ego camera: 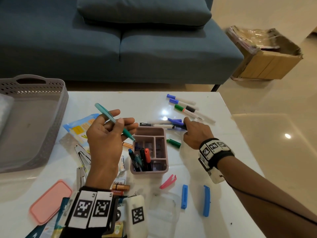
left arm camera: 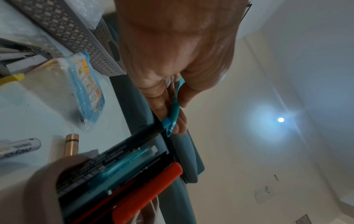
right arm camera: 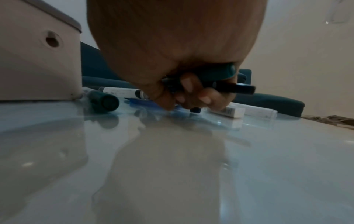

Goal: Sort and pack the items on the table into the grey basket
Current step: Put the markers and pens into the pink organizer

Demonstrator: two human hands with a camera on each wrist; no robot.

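Observation:
My left hand [ego camera: 109, 134] pinches a teal pen [ego camera: 109, 115] between thumb and fingers. The pen slants down, with its tip just over the back left slot of the pink organiser [ego camera: 149, 130]. Several pens [ego camera: 143, 158] stand in the organiser's front slot. The wrist view shows the teal pen [left arm camera: 175, 109] lying along my fingers. My right hand [ego camera: 193, 133] is down on the table right of the organiser, fingers curled round a black pen [right arm camera: 239, 88] and a dark green marker [right arm camera: 216, 72] among blue-capped markers [ego camera: 175, 121]. The grey basket [ego camera: 34, 93] stands at the far left.
More markers [ego camera: 185, 107] lie at the back right and a green one [ego camera: 174, 143] beside the organiser. Clips [ego camera: 184, 196], a pink lid [ego camera: 49, 201], staplers [ego camera: 83, 155], batteries [ego camera: 120, 188] and a blue packet [ego camera: 80, 127] cover the near and left table. A sofa [ego camera: 120, 40] stands behind.

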